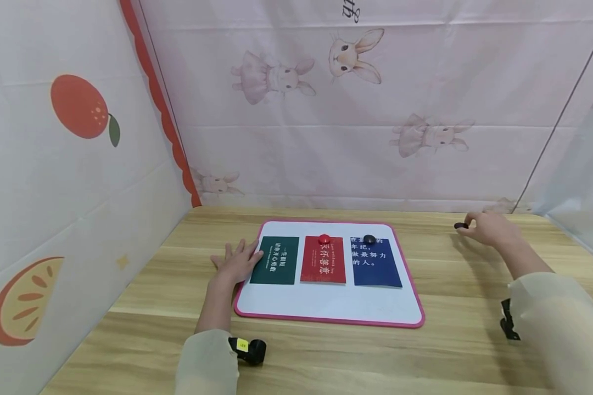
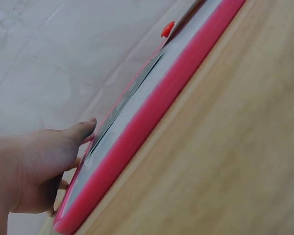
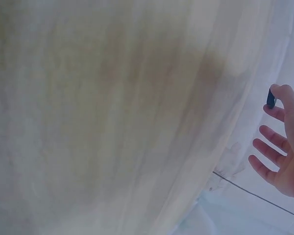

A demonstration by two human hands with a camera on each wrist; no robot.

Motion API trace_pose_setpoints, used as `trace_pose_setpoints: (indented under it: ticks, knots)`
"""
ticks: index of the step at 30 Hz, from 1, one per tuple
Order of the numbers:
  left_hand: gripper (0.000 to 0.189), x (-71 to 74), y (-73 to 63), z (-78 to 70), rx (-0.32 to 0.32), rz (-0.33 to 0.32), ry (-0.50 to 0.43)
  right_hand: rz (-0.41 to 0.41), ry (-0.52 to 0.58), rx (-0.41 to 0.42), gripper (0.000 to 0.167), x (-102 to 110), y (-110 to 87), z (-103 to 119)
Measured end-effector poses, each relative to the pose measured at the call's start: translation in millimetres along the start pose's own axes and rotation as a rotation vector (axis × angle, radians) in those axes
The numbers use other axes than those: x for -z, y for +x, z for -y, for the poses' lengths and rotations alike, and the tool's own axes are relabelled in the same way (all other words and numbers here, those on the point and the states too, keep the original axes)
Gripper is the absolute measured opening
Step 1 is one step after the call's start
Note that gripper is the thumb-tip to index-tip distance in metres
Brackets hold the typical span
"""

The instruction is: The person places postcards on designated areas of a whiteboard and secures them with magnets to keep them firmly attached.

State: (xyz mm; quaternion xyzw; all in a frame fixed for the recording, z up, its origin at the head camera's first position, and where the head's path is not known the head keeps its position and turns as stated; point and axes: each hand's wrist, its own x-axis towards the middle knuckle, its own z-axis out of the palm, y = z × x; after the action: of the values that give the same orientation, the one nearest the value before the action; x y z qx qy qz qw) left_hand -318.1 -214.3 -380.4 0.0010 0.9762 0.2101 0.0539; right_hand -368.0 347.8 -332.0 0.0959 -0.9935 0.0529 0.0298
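Note:
A small whiteboard [image 1: 321,304] with a pink rim lies on the table. Side by side on it are a green card [image 1: 277,274], a red card [image 1: 321,274] and a blue card [image 1: 378,277]. A red round magnet [image 1: 324,239] sits at the top of the red card, and a black round magnet [image 1: 369,240] at the top of the blue one. My left hand [image 1: 234,266] rests over the board's left edge, fingers spread, thumb at the green card. Far off to the right, my right hand [image 1: 491,229] pinches another black magnet [image 3: 271,99] between thumb and index finger, other fingers apart.
The wooden table [image 1: 326,356] reaches back to a pink curtain [image 1: 301,164] printed with rabbits. Along the left side stands a white curtain [image 1: 143,164] with fruit prints. Dark wrist cameras [image 1: 249,351] are strapped at the sleeves.

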Motion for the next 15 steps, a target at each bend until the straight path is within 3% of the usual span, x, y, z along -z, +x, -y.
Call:
trace_pose_setpoints:
  ticks: [15]
  knots:
    - [0.057,-0.2,-1.1,-0.8,-0.003,-0.005,0.011,-0.042,0.024,0.040,0.037,1.7,0.8,19.1]
